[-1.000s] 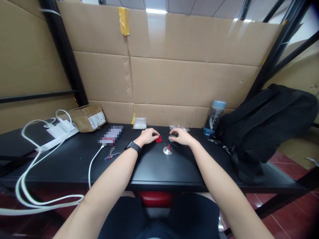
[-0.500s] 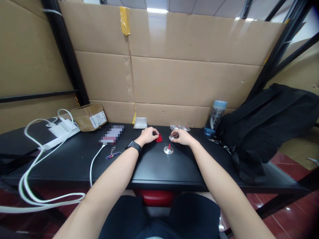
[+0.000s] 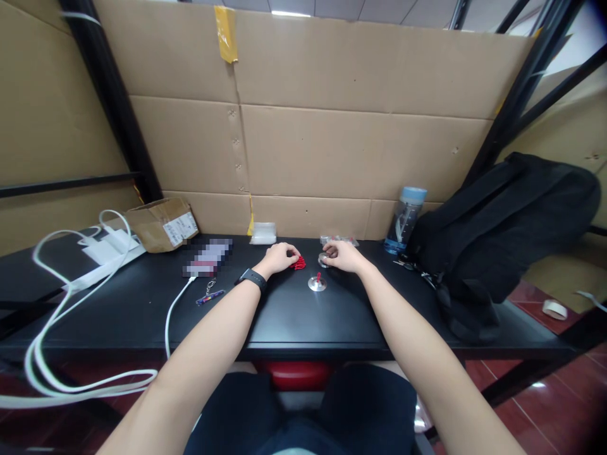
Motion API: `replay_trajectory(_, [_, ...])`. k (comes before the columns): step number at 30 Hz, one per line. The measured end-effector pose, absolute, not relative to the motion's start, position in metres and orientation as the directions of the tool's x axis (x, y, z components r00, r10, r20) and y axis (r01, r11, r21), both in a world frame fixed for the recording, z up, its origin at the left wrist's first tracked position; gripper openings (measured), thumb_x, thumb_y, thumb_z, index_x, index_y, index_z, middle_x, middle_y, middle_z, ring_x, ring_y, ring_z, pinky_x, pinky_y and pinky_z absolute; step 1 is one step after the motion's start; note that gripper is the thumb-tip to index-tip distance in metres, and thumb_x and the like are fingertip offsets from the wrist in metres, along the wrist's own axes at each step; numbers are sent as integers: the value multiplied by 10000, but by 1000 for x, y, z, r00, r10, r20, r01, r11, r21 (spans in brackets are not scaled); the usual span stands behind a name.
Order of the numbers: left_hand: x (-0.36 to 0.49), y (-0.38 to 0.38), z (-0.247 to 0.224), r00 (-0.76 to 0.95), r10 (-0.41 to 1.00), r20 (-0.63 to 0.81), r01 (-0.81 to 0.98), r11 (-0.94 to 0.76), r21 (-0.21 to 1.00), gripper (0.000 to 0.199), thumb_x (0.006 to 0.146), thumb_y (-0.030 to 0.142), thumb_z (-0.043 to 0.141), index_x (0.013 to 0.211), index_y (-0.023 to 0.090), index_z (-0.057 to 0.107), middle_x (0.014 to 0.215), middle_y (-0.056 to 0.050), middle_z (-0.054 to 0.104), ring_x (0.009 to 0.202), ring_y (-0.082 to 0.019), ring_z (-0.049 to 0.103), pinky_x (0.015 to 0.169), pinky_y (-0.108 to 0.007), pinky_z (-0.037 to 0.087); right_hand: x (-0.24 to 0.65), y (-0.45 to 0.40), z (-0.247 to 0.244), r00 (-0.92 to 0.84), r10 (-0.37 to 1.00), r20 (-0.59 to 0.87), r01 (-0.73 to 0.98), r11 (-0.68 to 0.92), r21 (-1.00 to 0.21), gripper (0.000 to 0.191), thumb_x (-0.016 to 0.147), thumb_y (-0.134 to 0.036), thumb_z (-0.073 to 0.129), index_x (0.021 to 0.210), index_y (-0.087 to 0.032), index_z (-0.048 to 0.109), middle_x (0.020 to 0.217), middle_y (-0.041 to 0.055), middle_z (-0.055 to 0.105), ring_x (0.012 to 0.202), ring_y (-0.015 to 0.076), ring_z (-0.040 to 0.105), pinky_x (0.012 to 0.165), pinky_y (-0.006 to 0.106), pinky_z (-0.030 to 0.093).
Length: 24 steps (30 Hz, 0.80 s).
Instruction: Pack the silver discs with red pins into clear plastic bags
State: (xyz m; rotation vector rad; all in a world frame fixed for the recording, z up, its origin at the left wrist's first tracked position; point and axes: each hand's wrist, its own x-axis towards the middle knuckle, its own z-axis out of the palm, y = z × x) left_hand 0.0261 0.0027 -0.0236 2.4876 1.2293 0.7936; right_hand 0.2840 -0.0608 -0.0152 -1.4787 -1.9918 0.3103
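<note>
Fingers (image 3: 294, 251) of the left hand (image 3: 277, 258) are touching the red bundle (image 3: 298, 264); whether they are gripping it, I cannot tell. The right hand (image 3: 348, 258) is pinching a silvery disc (image 3: 323, 260) beside it. Nearer the front edge of the black desk (image 3: 303, 322), a red-tipped metal disc (image 3: 317, 285) is lying. Pulling one piece could be dragging others, if they are tangling; the thin rim could be slipping from a light pinch.

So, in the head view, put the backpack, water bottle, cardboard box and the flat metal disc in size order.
Largest to smallest:
1. backpack
2. cardboard box
3. water bottle
4. flat metal disc, with the red piece on it
</note>
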Motion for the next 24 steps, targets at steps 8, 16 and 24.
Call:
replay_trajectory(8, [25, 3, -24, 475, 773, 420, 613, -634, 472, 132, 817, 317, 683, 865, 266, 794, 1013, -18, 783, 995, -232, 686, 941, -343, 503, 281, -66, -11, -144, 920, 364, 765, 337, -549, 305, 753, -263, 803, 1039, -193, 726, 953, 70, 763, 834, 185, 721, 795, 302, 554])
replay_trajectory(16, [29, -4, -15, 434, 761, 482, 567, -647, 510, 169, 888, 323, 617, 906, 210, 742, 992, -53, 770, 932, -224, 698, 877, -335, 525, 278, -65, -9, -122, 927, 355, 703, 333, -629, 306, 752, -283, 798, 1031, -186, 717, 951, 65, 763, 777, 168, 718, 737, 276, 560])
replay_trajectory(24, [42, -20, -6, 375, 691, 618, 372, -723, 582, 124, 888, 324, 654, 867, 204, 679, 926, -47, 771, 914, -206, 716, 887, -333, 537, 270, -72, -3, -91, 908, 410, 579, 383, -720, 320, 751, -269, 770, 1050, -182, 698, 1043, 84, 765, 707, 141, 702, 654, 261, 561])
